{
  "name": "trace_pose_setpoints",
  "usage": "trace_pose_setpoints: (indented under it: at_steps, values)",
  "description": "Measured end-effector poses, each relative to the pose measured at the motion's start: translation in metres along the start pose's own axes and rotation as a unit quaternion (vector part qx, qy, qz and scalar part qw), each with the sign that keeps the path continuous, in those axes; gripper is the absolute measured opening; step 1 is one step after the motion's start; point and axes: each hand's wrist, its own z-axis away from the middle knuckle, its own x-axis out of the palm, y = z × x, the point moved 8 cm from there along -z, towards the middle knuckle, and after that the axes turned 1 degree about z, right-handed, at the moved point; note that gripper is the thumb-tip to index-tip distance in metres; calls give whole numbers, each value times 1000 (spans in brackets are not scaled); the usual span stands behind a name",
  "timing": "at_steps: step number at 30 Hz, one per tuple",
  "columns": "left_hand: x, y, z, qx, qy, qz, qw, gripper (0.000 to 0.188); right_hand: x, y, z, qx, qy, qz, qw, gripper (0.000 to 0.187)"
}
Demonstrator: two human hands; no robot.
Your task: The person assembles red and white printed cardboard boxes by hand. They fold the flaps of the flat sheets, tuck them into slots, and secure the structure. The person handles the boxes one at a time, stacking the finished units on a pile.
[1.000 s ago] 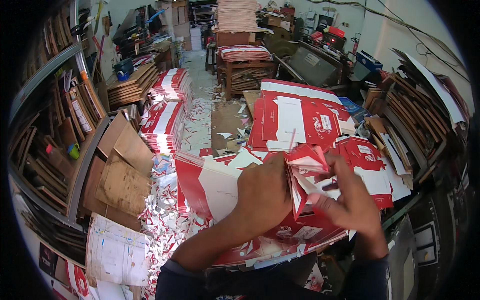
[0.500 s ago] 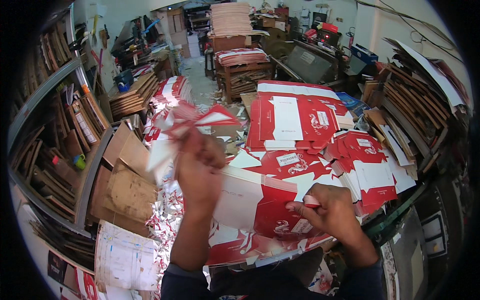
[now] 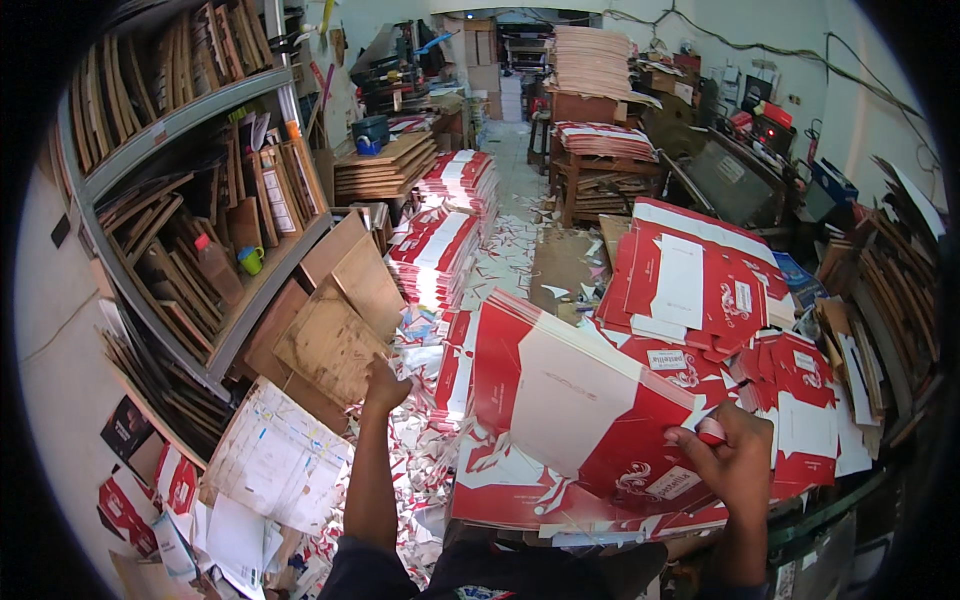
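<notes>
Just at stack (image 3: 575,395) edge, right hand (image 3: 737,442)

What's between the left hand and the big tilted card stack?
Not bare: in the head view, loose paper scraps and part of another red-and-white stack show between the left hand and the tilted card stack.

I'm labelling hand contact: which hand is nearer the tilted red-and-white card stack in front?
Right. The right hand is at the right edge of the card stack, seemingly gripping it; the left hand is apart, off to its left.
</notes>
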Motion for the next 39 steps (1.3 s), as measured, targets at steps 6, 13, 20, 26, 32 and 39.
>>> trace_pose_setpoints:
  at_steps: [6,13,20,26,32,39]
  values:
    - [-17,196,78,213,-266,590,732,101,9,23,-11,-2,7,-37,999,38]
    - [-53,247,130,280,-158,540,778,52,-19,29,-50,-96,55,-39,993,43]
    - [14,227,126,223,-209,493,815,37,16,92,-50,-16,11,-74,997,45]
    - [26,221,123,219,-134,505,824,25,-4,78,-27,-52,195,58,978,65]
    - [9,222,123,188,-74,582,788,24,86,142,121,202,352,-261,876,52]
    - [-1,212,120,127,-84,770,620,59,142,85,61,255,113,-638,718,58]
